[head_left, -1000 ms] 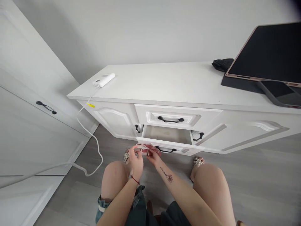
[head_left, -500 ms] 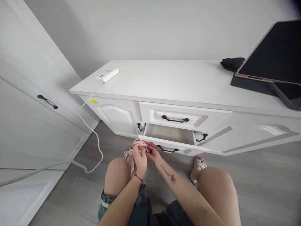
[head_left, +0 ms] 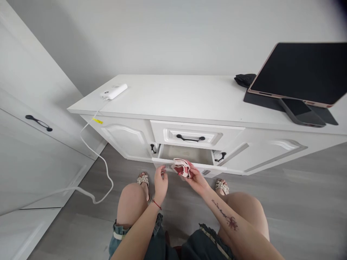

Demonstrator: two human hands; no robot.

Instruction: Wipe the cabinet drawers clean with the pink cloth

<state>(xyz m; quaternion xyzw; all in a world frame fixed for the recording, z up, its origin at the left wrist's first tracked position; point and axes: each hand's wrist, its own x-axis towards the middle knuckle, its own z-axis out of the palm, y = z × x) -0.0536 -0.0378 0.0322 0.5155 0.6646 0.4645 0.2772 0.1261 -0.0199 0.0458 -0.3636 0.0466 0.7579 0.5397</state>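
Note:
My right hand [head_left: 197, 179] holds a small pink and white folded cloth [head_left: 182, 167] just above the front edge of the open lower drawer [head_left: 187, 154] of a white cabinet [head_left: 189, 99]. To the left of the cloth, my left hand [head_left: 161, 183] hangs free with fingers loosely apart, holding nothing. The drawer's inside looks bare from here. I am crouched in front of the cabinet, knees on either side.
On the cabinet top lie a white power bank [head_left: 114, 91] with a cable [head_left: 94, 159] trailing to the floor, a dark tablet [head_left: 298, 74] propped on a stand and a black cloth [head_left: 244, 79]. A white wardrobe door [head_left: 32, 122] stands at the left.
Both hands were working the cloth together at the drawer front; now my left hand has let go and my right hand has carried the cloth right, over the drawer's edge.

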